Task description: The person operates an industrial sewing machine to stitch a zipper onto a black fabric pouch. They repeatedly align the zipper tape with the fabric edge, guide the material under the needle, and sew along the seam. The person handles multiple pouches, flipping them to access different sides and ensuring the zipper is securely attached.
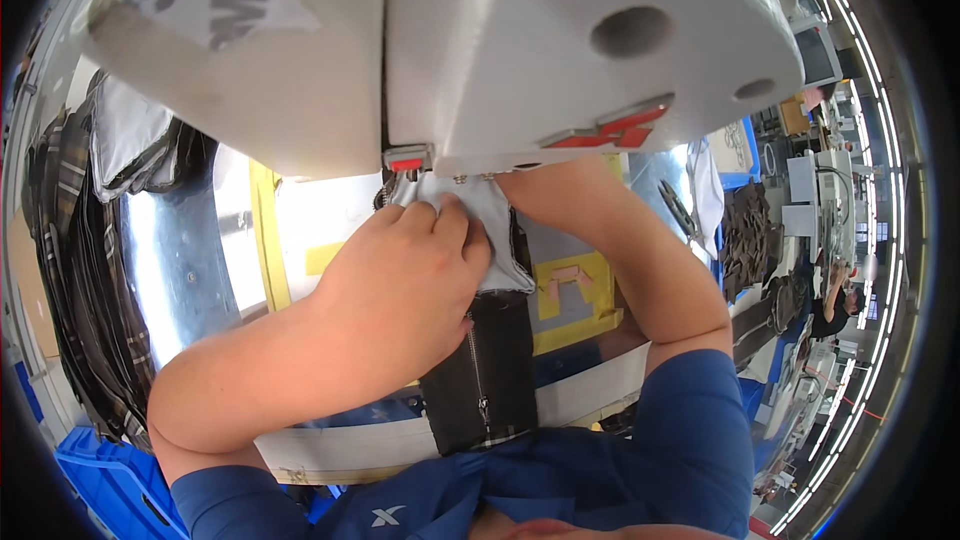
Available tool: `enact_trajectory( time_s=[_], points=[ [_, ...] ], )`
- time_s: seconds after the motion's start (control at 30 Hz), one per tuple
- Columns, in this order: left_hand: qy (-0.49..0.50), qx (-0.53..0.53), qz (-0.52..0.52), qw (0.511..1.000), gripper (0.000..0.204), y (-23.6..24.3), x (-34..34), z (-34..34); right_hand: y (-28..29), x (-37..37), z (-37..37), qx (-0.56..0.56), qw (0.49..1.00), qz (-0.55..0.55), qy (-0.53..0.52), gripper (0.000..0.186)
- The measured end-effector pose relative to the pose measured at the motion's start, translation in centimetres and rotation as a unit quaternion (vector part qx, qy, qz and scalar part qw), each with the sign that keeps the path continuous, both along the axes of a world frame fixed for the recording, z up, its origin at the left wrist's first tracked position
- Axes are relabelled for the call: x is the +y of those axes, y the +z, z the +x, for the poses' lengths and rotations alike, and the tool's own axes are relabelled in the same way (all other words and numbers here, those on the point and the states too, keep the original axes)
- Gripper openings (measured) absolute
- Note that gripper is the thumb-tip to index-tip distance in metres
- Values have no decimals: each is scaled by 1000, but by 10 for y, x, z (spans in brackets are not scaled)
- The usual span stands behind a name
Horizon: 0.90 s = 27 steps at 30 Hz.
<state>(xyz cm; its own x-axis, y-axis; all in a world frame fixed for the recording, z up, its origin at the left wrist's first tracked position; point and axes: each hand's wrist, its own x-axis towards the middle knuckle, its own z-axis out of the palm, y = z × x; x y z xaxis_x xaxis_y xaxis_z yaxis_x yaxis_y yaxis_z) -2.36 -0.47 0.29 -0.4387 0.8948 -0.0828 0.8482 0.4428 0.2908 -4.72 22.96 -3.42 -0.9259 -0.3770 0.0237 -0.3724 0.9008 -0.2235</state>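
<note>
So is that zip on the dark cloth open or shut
The zip looks shut: its teeth form one line down the dark cloth; its upper end is hidden.

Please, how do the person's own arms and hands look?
Short dark blue sleeves end near the elbows. The forearms are bare, with no watch or bracelet visible. The left hand wears no glove; the machine mostly hides the right hand.

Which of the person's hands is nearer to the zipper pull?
Left. The left hand lies beyond the zipper pull, on pale cloth; the right hand, mostly hidden by the machine head, is farther beyond.
</note>
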Motion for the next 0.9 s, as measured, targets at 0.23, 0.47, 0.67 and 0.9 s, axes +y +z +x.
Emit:
enact_trajectory(
  time_s=[0.23, 0.47, 0.67, 0.9],
  points=[
    [7, -17, 16, 1000, 73, 0, 0, -1, -4, 10, 4, 58, 992, -112, 1, 24],
    [4, -25, 2, 1000, 72, 1, 0, -1, -2, 8, 2, -15, 1000, -5, 13, 27],
    [0, -9, 6, 1000, 72, 3, 0, 0, -10, 7, 2, 57, 998, -31, 20, 21],
    [-9, 4, -29, 1000, 74, 6, 1, 1, -2, -2, -1, 34, 990, -135, -7, 26]
  ],
)
